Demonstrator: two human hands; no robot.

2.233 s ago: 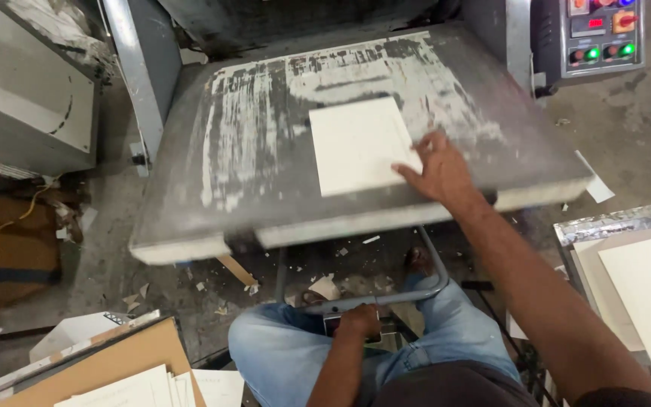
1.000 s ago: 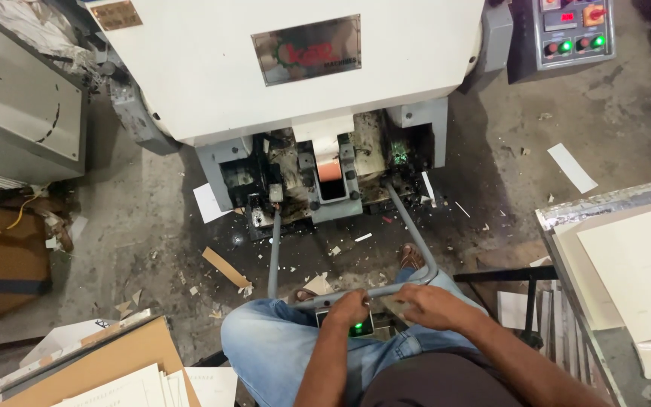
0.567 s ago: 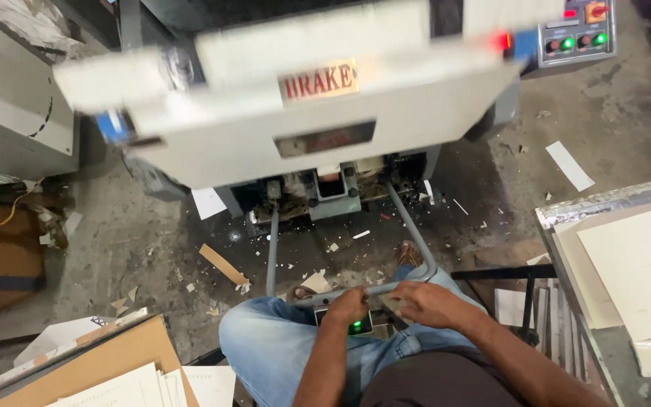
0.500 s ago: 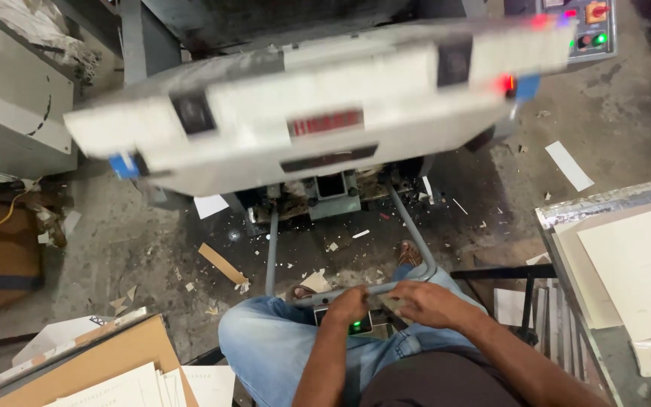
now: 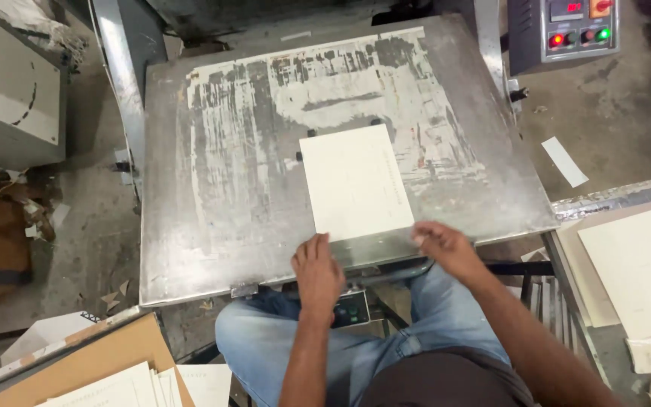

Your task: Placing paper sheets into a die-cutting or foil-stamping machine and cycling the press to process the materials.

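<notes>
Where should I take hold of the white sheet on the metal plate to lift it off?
Probably at the near edge of the white sheet. It lies flat on the metal plate, with that edge reaching the plate's front lip. The left hand and right hand are both at its near corners, so come from the front.

A cream rectangular paper sheet [image 5: 356,182] lies flat on the worn grey metal press plate [image 5: 220,203], near its front edge. The left hand [image 5: 318,271] rests at the sheet's near left corner, fingers on the plate's edge. The right hand [image 5: 446,247] touches the sheet's near right corner, fingers curled. A grey control box with red and green lights [image 5: 573,29] stands at the upper right.
</notes>
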